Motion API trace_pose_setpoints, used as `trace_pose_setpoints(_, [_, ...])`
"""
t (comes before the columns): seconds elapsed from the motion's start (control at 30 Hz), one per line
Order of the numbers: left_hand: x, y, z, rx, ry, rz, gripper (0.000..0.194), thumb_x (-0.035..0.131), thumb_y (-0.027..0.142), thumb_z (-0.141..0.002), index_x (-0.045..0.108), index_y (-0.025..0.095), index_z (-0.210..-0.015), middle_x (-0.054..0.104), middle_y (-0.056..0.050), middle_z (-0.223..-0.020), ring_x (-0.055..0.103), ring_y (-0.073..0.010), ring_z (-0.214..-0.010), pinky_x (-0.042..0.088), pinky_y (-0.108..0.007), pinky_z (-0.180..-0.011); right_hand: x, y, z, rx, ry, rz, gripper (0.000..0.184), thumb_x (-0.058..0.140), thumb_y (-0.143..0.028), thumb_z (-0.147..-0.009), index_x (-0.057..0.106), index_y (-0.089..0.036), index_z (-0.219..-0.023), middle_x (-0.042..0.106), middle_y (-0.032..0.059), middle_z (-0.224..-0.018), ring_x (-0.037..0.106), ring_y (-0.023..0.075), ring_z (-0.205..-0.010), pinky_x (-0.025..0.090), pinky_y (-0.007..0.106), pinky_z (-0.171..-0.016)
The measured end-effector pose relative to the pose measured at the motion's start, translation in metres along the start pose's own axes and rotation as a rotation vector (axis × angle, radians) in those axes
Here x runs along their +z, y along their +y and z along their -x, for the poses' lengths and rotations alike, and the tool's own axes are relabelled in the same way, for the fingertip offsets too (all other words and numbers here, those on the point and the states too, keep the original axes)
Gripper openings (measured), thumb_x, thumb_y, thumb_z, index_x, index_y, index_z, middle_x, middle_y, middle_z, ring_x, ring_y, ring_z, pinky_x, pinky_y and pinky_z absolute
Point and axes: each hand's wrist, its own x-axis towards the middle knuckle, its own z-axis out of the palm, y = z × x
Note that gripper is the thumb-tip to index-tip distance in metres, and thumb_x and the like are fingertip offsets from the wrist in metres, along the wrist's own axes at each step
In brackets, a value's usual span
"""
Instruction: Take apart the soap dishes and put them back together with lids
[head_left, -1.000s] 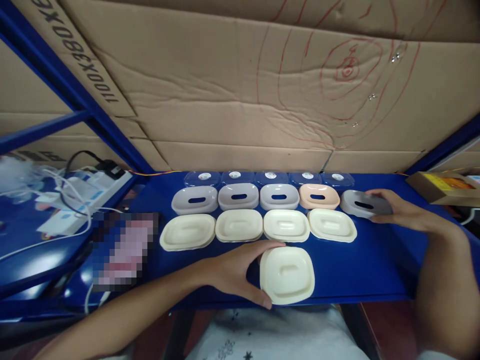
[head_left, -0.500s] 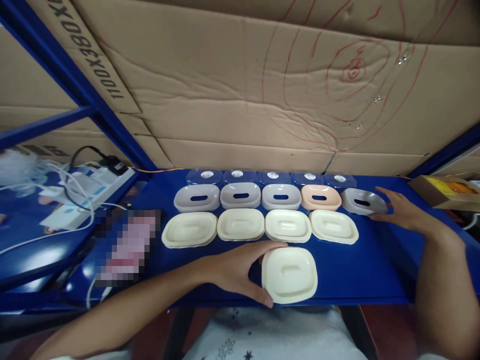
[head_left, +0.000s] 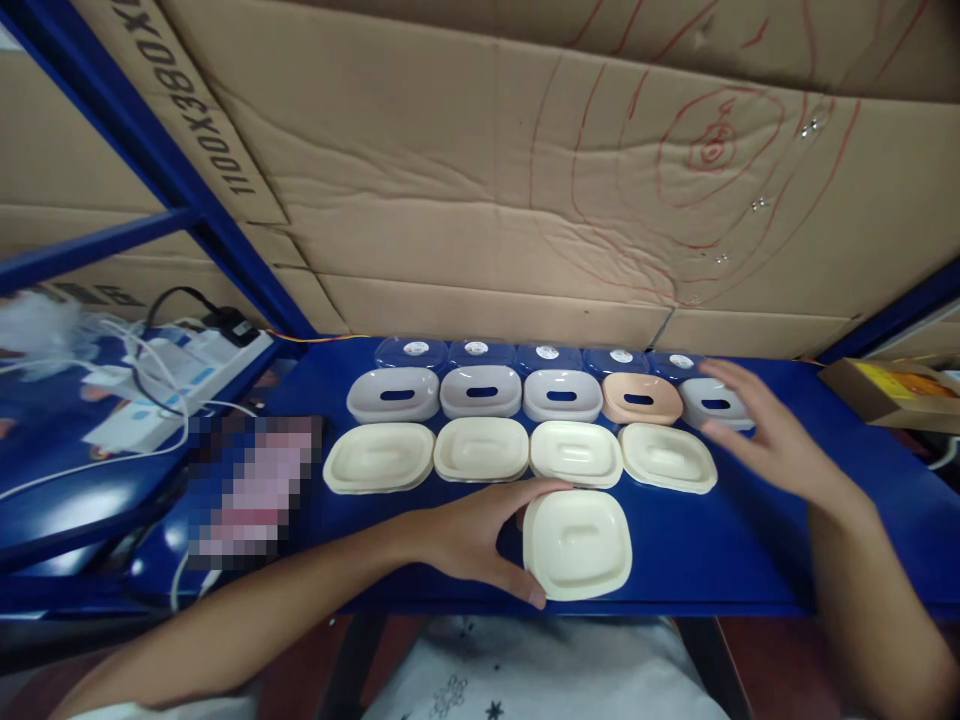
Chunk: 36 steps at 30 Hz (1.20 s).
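My left hand (head_left: 480,530) grips a cream plastic tray (head_left: 579,548) by its left end, thumb at the near edge and fingers at the far one. The tray has rounded corners and a raised ridge in its middle. Over the right end of a grey oval shell with a slot (head_left: 714,408), my right hand (head_left: 772,435) hovers slightly blurred, fingers apart and holding nothing. Left of that shell sits a peach one (head_left: 642,398), then several grey ones (head_left: 562,400). Several cream trays (head_left: 576,456) form the row in front of the shells.
Clear lids with round stickers (head_left: 549,356) line the back of the blue table (head_left: 757,540). A power strip (head_left: 191,375) with white cables and a pixelated pinkish item (head_left: 262,485) lie at left. An open cardboard box (head_left: 892,390) stands right, and a cardboard wall (head_left: 420,170) rises behind.
My right hand has moved left from the outer end of the rightmost grey shell and now partly covers it. That shell sits closer to the peach one. My left hand stays on the tray.
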Motion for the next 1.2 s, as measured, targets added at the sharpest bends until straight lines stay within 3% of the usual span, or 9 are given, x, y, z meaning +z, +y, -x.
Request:
trace_pose_setpoints(0.17, [0.002,0.000,-0.003,0.087,0.063,0.065,0.114,0.103,0.054,-0.069,0.047,0.031,-0.166,0.050,-0.013,-0.170,0.048,-0.0413,-0.156,0.034,-0.059,-0.131,0.044,-0.091,0.008,-0.367,-0.388,-0.243,0.120,0.087,-0.075,-0.076,0.028,-0.036,-0.174,0.038,0.0157,-0.177,0.041,0.0406,-0.161,0.047,0.057,-0.124])
trace_pose_setpoints(0.27, [0.003,-0.002,-0.004,0.117,0.077,0.095,0.112,0.102,0.051,-0.072,0.045,0.031,-0.166,0.046,-0.013,-0.173,0.043,-0.0412,-0.159,0.031,-0.059,-0.132,0.067,-0.106,0.011,-0.473,-0.403,-0.309,0.107,0.089,-0.061,-0.084,0.033,-0.035,-0.171,0.046,0.0164,-0.172,0.047,0.0359,-0.157,0.048,0.055,-0.122])
trace_pose_setpoints(0.33, [0.005,-0.007,-0.004,0.092,0.090,0.134,0.109,0.099,0.050,-0.077,0.041,0.031,-0.167,0.048,-0.015,-0.170,0.048,-0.0403,-0.155,0.040,-0.057,-0.127,0.074,-0.104,0.010,-0.452,-0.350,-0.372,0.095,0.089,-0.048,-0.086,0.039,-0.033,-0.165,0.053,0.0161,-0.166,0.052,0.0322,-0.153,0.050,0.051,-0.121])
trace_pose_setpoints(0.47, [0.010,-0.017,-0.003,0.055,0.113,0.197,0.102,0.090,0.047,-0.089,0.029,0.032,-0.169,0.066,-0.014,-0.142,0.070,-0.0281,-0.118,0.057,-0.040,-0.093,0.066,-0.096,0.006,-0.378,-0.271,-0.492,0.085,0.088,-0.032,-0.080,0.046,-0.031,-0.154,0.058,0.0154,-0.160,0.055,0.0319,-0.151,0.049,0.049,-0.121])
trace_pose_setpoints(0.6, [0.009,-0.018,-0.001,0.122,0.057,0.140,0.089,0.081,0.039,-0.099,0.027,0.035,-0.169,0.067,-0.012,-0.136,0.071,-0.0197,-0.100,0.054,-0.037,-0.087,0.024,-0.064,0.007,-0.187,-0.299,-0.489,0.077,0.087,-0.037,-0.083,0.049,-0.033,-0.150,0.062,0.0128,-0.156,0.062,0.0352,-0.144,0.052,0.049,-0.118])
trace_pose_setpoints(0.73, [0.005,-0.013,0.000,0.098,0.036,0.072,0.069,0.073,0.034,-0.103,0.041,0.033,-0.164,0.067,-0.014,-0.139,0.071,-0.0196,-0.102,0.057,-0.038,-0.089,-0.037,0.010,0.021,0.195,-0.397,-0.341,0.056,0.085,-0.049,-0.087,0.062,-0.032,-0.136,0.060,0.0111,-0.160,0.059,0.0366,-0.146,0.050,0.047,-0.121])
trace_pose_setpoints(0.87, [0.004,-0.011,0.000,0.075,0.039,-0.008,0.061,0.073,0.036,-0.104,0.048,0.029,-0.159,0.070,-0.014,-0.138,0.072,-0.0200,-0.101,0.059,-0.038,-0.088,-0.075,0.081,0.053,0.483,-0.285,-0.368,0.053,0.089,-0.062,-0.079,0.066,-0.034,-0.116,0.061,0.0094,-0.161,0.062,0.0348,-0.144,0.056,0.039,-0.110])
trace_pose_setpoints(1.0, [0.004,-0.011,-0.001,0.092,0.026,-0.066,0.057,0.072,0.035,-0.104,0.053,0.026,-0.157,0.074,-0.013,-0.131,0.073,-0.0209,-0.101,0.060,-0.038,-0.089,-0.080,0.112,0.082,0.642,-0.300,-0.324,0.051,0.092,-0.061,-0.074,0.066,-0.033,-0.107,0.064,0.0098,-0.157,0.069,0.0340,-0.133,0.060,0.037,-0.101])
trace_pose_setpoints(1.2, [0.002,-0.011,-0.001,0.127,-0.008,-0.191,0.041,0.072,0.036,-0.104,0.067,0.025,-0.143,0.076,-0.012,-0.128,0.073,-0.0207,-0.099,0.061,-0.036,-0.088,-0.066,0.102,0.077,0.594,-0.374,-0.275,0.054,0.094,-0.054,-0.071,0.067,-0.035,-0.113,0.060,0.0073,-0.162,0.062,0.0348,-0.143,0.055,0.036,-0.110])
